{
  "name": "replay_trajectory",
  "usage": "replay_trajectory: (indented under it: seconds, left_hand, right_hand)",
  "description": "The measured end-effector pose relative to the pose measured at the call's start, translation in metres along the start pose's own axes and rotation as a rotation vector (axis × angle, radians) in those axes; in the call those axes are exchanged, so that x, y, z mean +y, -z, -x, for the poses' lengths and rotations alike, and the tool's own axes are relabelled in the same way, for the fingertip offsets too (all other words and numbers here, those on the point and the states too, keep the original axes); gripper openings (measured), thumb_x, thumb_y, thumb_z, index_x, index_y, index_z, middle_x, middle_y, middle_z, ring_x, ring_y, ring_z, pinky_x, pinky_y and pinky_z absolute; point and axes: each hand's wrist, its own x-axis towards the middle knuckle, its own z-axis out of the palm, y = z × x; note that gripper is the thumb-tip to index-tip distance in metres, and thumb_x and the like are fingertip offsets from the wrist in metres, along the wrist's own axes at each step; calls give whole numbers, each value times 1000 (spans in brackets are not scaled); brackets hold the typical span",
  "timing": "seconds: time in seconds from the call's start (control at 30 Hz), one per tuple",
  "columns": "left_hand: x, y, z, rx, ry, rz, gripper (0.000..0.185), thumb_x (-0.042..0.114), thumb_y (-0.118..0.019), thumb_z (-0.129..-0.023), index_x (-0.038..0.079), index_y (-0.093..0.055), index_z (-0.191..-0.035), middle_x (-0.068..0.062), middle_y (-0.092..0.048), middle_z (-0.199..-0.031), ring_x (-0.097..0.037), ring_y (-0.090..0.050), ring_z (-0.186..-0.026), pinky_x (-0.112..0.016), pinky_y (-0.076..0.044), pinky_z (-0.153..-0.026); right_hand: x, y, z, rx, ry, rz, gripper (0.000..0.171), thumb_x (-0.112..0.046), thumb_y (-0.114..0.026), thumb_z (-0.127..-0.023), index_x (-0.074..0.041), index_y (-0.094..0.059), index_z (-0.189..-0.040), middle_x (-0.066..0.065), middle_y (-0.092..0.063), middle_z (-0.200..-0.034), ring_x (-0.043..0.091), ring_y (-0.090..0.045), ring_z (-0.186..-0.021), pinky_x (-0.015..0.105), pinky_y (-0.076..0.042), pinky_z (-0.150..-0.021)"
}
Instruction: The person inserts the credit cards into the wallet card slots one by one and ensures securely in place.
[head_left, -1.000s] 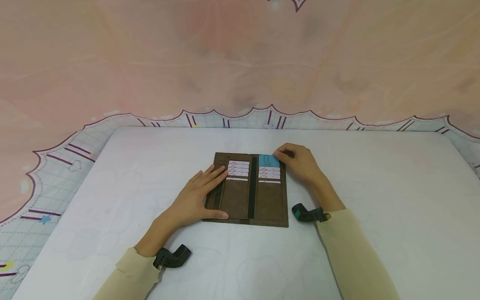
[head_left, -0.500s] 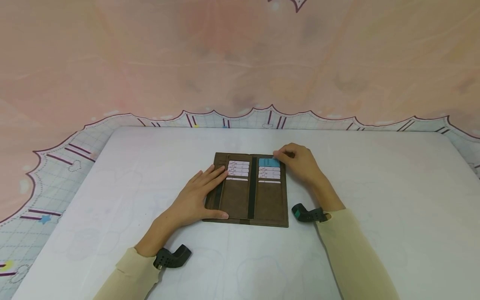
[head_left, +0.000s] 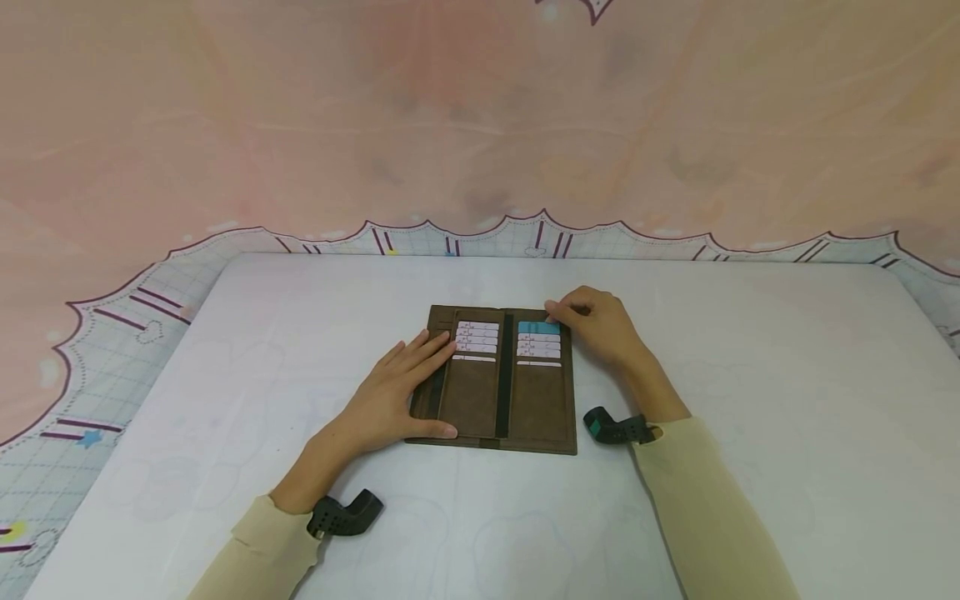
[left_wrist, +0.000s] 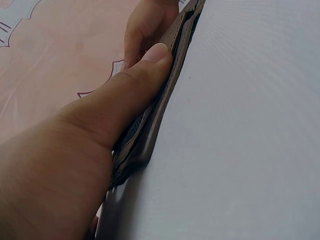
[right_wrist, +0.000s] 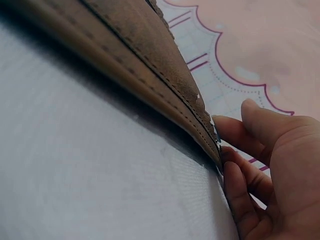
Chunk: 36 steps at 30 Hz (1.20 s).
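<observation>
An opened brown wallet [head_left: 536, 408] lies flat on the white table, seen whole in the head view. My left hand [head_left: 393, 387] rests with spread fingers across its left panel, thumb along the near edge. In the right panel's top slot sits a blue card [head_left: 534, 328], only a narrow strip of it showing. My right hand [head_left: 597, 329] has curled fingers and pinches the card at its upper right corner. Below it, several white cards [head_left: 538, 346] with red marks stand in slots. More white cards [head_left: 477, 337] fill the left panel. The right wrist view shows the fingertips [right_wrist: 220, 125] at the wallet's far edge.
Around the wallet extends the white tabletop [head_left: 787, 417]. A scalloped patterned cloth edge [head_left: 142, 308] borders it at the left and back, with a pinkish cloth [head_left: 450, 117] beyond. Black wrist cameras [head_left: 345, 512] are strapped to both wrists.
The blue card has slid down into its slot, toward the near side, so less of it shows. The right fingertips have shifted slightly with it; the left hand and wallet have stayed put.
</observation>
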Motion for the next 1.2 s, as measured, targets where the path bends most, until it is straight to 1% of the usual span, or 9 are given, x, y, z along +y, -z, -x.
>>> replay_trajectory:
  seconds: [0.2, 0.53, 0.9, 1.2]
  left_hand:
    - [0, 0, 0, 0, 3, 4, 103, 58, -76, -71, 13, -28, -152, -7, -22, -157, -28, -10, -145, -47, -7, -116]
    - [-1, 0, 0, 2, 0, 5, 103, 58, -75, -72, 14, -28, -152, -7, -22, -157, -28, -10, -145, -47, -7, -116]
    - [1, 0, 0, 4, -9, -2, 103, 58, -75, -72, 14, -28, -152, -7, -22, -157, -29, -11, -145, -47, -7, -116]
    - [1, 1, 1, -3, -2, -3, 104, 59, -74, -72, 14, -27, -152, -7, -22, -157, -28, -10, -145, -47, -7, -116]
  right_hand:
    - [-1, 0, 0, 0, 4, 1, 36, -42, -60, -93, -13, -75, -80, 3, -65, -94, 20, -56, -94, 39, -43, -88]
    - [1, 1, -1, -19, -9, 2, 39, -46, -61, -91, -14, -76, -76, 2, -64, -96, 19, -55, -97, 40, -42, -90]
    - [1, 2, 0, -32, -5, 5, 40, -46, -60, -92, -14, -76, -75, 2, -64, -97, 20, -55, -99, 42, -41, -93]
    - [-2, 0, 1, -27, 2, 37, 39, -43, -60, -93, -13, -75, -75, 3, -64, -96, 20, -55, -95, 39, -43, -89]
